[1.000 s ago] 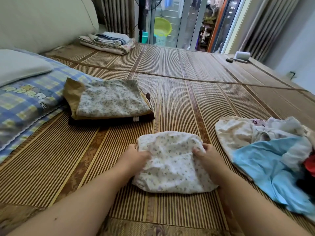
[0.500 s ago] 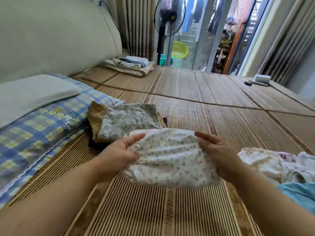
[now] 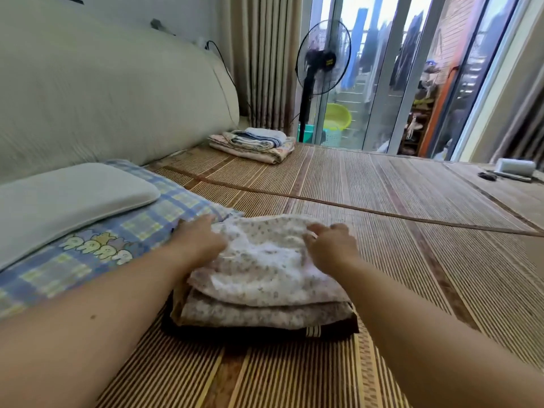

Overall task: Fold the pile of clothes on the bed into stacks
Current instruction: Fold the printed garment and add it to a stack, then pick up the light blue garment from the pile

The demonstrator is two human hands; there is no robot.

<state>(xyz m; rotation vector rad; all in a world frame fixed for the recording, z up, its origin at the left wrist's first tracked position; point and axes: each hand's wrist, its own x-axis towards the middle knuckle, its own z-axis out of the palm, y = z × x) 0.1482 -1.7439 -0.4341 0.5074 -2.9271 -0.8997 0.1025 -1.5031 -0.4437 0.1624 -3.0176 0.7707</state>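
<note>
White cotton with a small flower print, the folded garment [image 3: 265, 260] lies on top of the stack [image 3: 259, 315], its near edge hanging a little over the layers below. Under it the stack shows 3 more layers: a grey flowered piece, a tan one and a dark brown one at the bottom, all resting on the bamboo mat [image 3: 412, 245] that covers the bed.

The left hand [image 3: 200, 238] lies at the stack's far left corner, on the garment's edge. Its fingers [image 3: 188, 226] stretch toward the checked pillow [image 3: 88, 260] and are blurred, so I cannot tell whether they grip the cloth or only rest on it. The right hand [image 3: 331, 245] sits on the stack's far right corner, knuckles up, fingers [image 3: 316, 231] curled and gripping the puckered cloth.

Just left of the stack is the checked pillow, with a pale cushion [image 3: 73, 195] on top. Well beyond the stack, a second pile [image 3: 253, 142] of folded cloth lies on the mat, and past that stands a black fan [image 3: 322, 60] by the glass door.
</note>
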